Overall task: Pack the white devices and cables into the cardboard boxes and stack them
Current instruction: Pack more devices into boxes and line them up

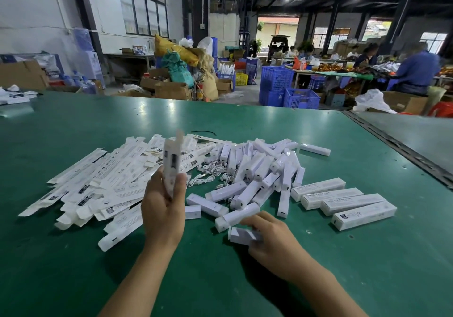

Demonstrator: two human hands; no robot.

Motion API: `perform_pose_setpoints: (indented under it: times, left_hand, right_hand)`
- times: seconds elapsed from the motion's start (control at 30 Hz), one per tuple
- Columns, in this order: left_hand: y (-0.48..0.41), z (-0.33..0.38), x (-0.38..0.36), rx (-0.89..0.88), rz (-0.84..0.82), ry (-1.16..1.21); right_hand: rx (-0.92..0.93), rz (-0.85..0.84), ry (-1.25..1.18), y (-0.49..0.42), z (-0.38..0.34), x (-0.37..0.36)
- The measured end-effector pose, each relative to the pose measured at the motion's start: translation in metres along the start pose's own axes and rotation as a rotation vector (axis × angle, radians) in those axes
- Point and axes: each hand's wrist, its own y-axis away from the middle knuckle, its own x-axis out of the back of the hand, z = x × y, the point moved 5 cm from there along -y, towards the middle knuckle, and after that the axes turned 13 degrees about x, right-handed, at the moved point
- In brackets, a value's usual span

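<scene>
Box: one box (171,167) stands upright in the left hand (163,204), raised above the table. Its top flap is open and blurred. It is held mouth-up, most likely so a device can slide straight down into it.
Left hand: fingers and thumb curl round the lower part of the box and pinch its sides. That squeeze probably keeps the sleeve squared open.
Right hand (269,237): fingers curl over a device (241,235) low at the near edge of the heap. This looks like the pick-up meant for the box. I cannot tell whether it is lifted or resting on the table.
Devices (257,169): these lie in a loose heap in the middle, within reach of the right hand. That suits one hand feeding while the other holds.
Cables (208,177): small white coils lie between the heap and the flat boxes, partly under both. Neither hand holds one, so a cable seems owed to this box.
Flat boxes (98,181): a fanned pile of unfolded cartons lies on the left, beside the hand that takes them.
Packed boxes (343,201): four closed ones lie side by side on the right, close together in a row and not stacked. They sit out of the working zone.
Table (73,267): the green surface carries all of it.
Stage: early, judging by the heap against four done.
</scene>
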Motion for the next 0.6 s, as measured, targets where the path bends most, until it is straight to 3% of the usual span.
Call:
perform_pose_setpoints:
  times: [0.13,0.3,0.5,0.6]
  left_hand:
    - [-0.003,-0.020,-0.008,0.362,-0.166,0.265]
    - [-0.002,-0.033,-0.018,0.590,-0.234,0.496]
    - [0.007,-0.035,-0.028,0.654,-0.402,0.521]
    - [0.013,-0.034,-0.037,0.687,-0.438,0.517]
  right_hand:
    - [-0.063,-0.087,0.104,0.005,0.009,0.001]
    - [-0.145,-0.073,0.165,0.007,0.012,0.007]
    - [-0.138,-0.011,0.100,0.005,0.007,0.007]
    - [-0.144,0.004,0.218,0.006,0.005,0.009]
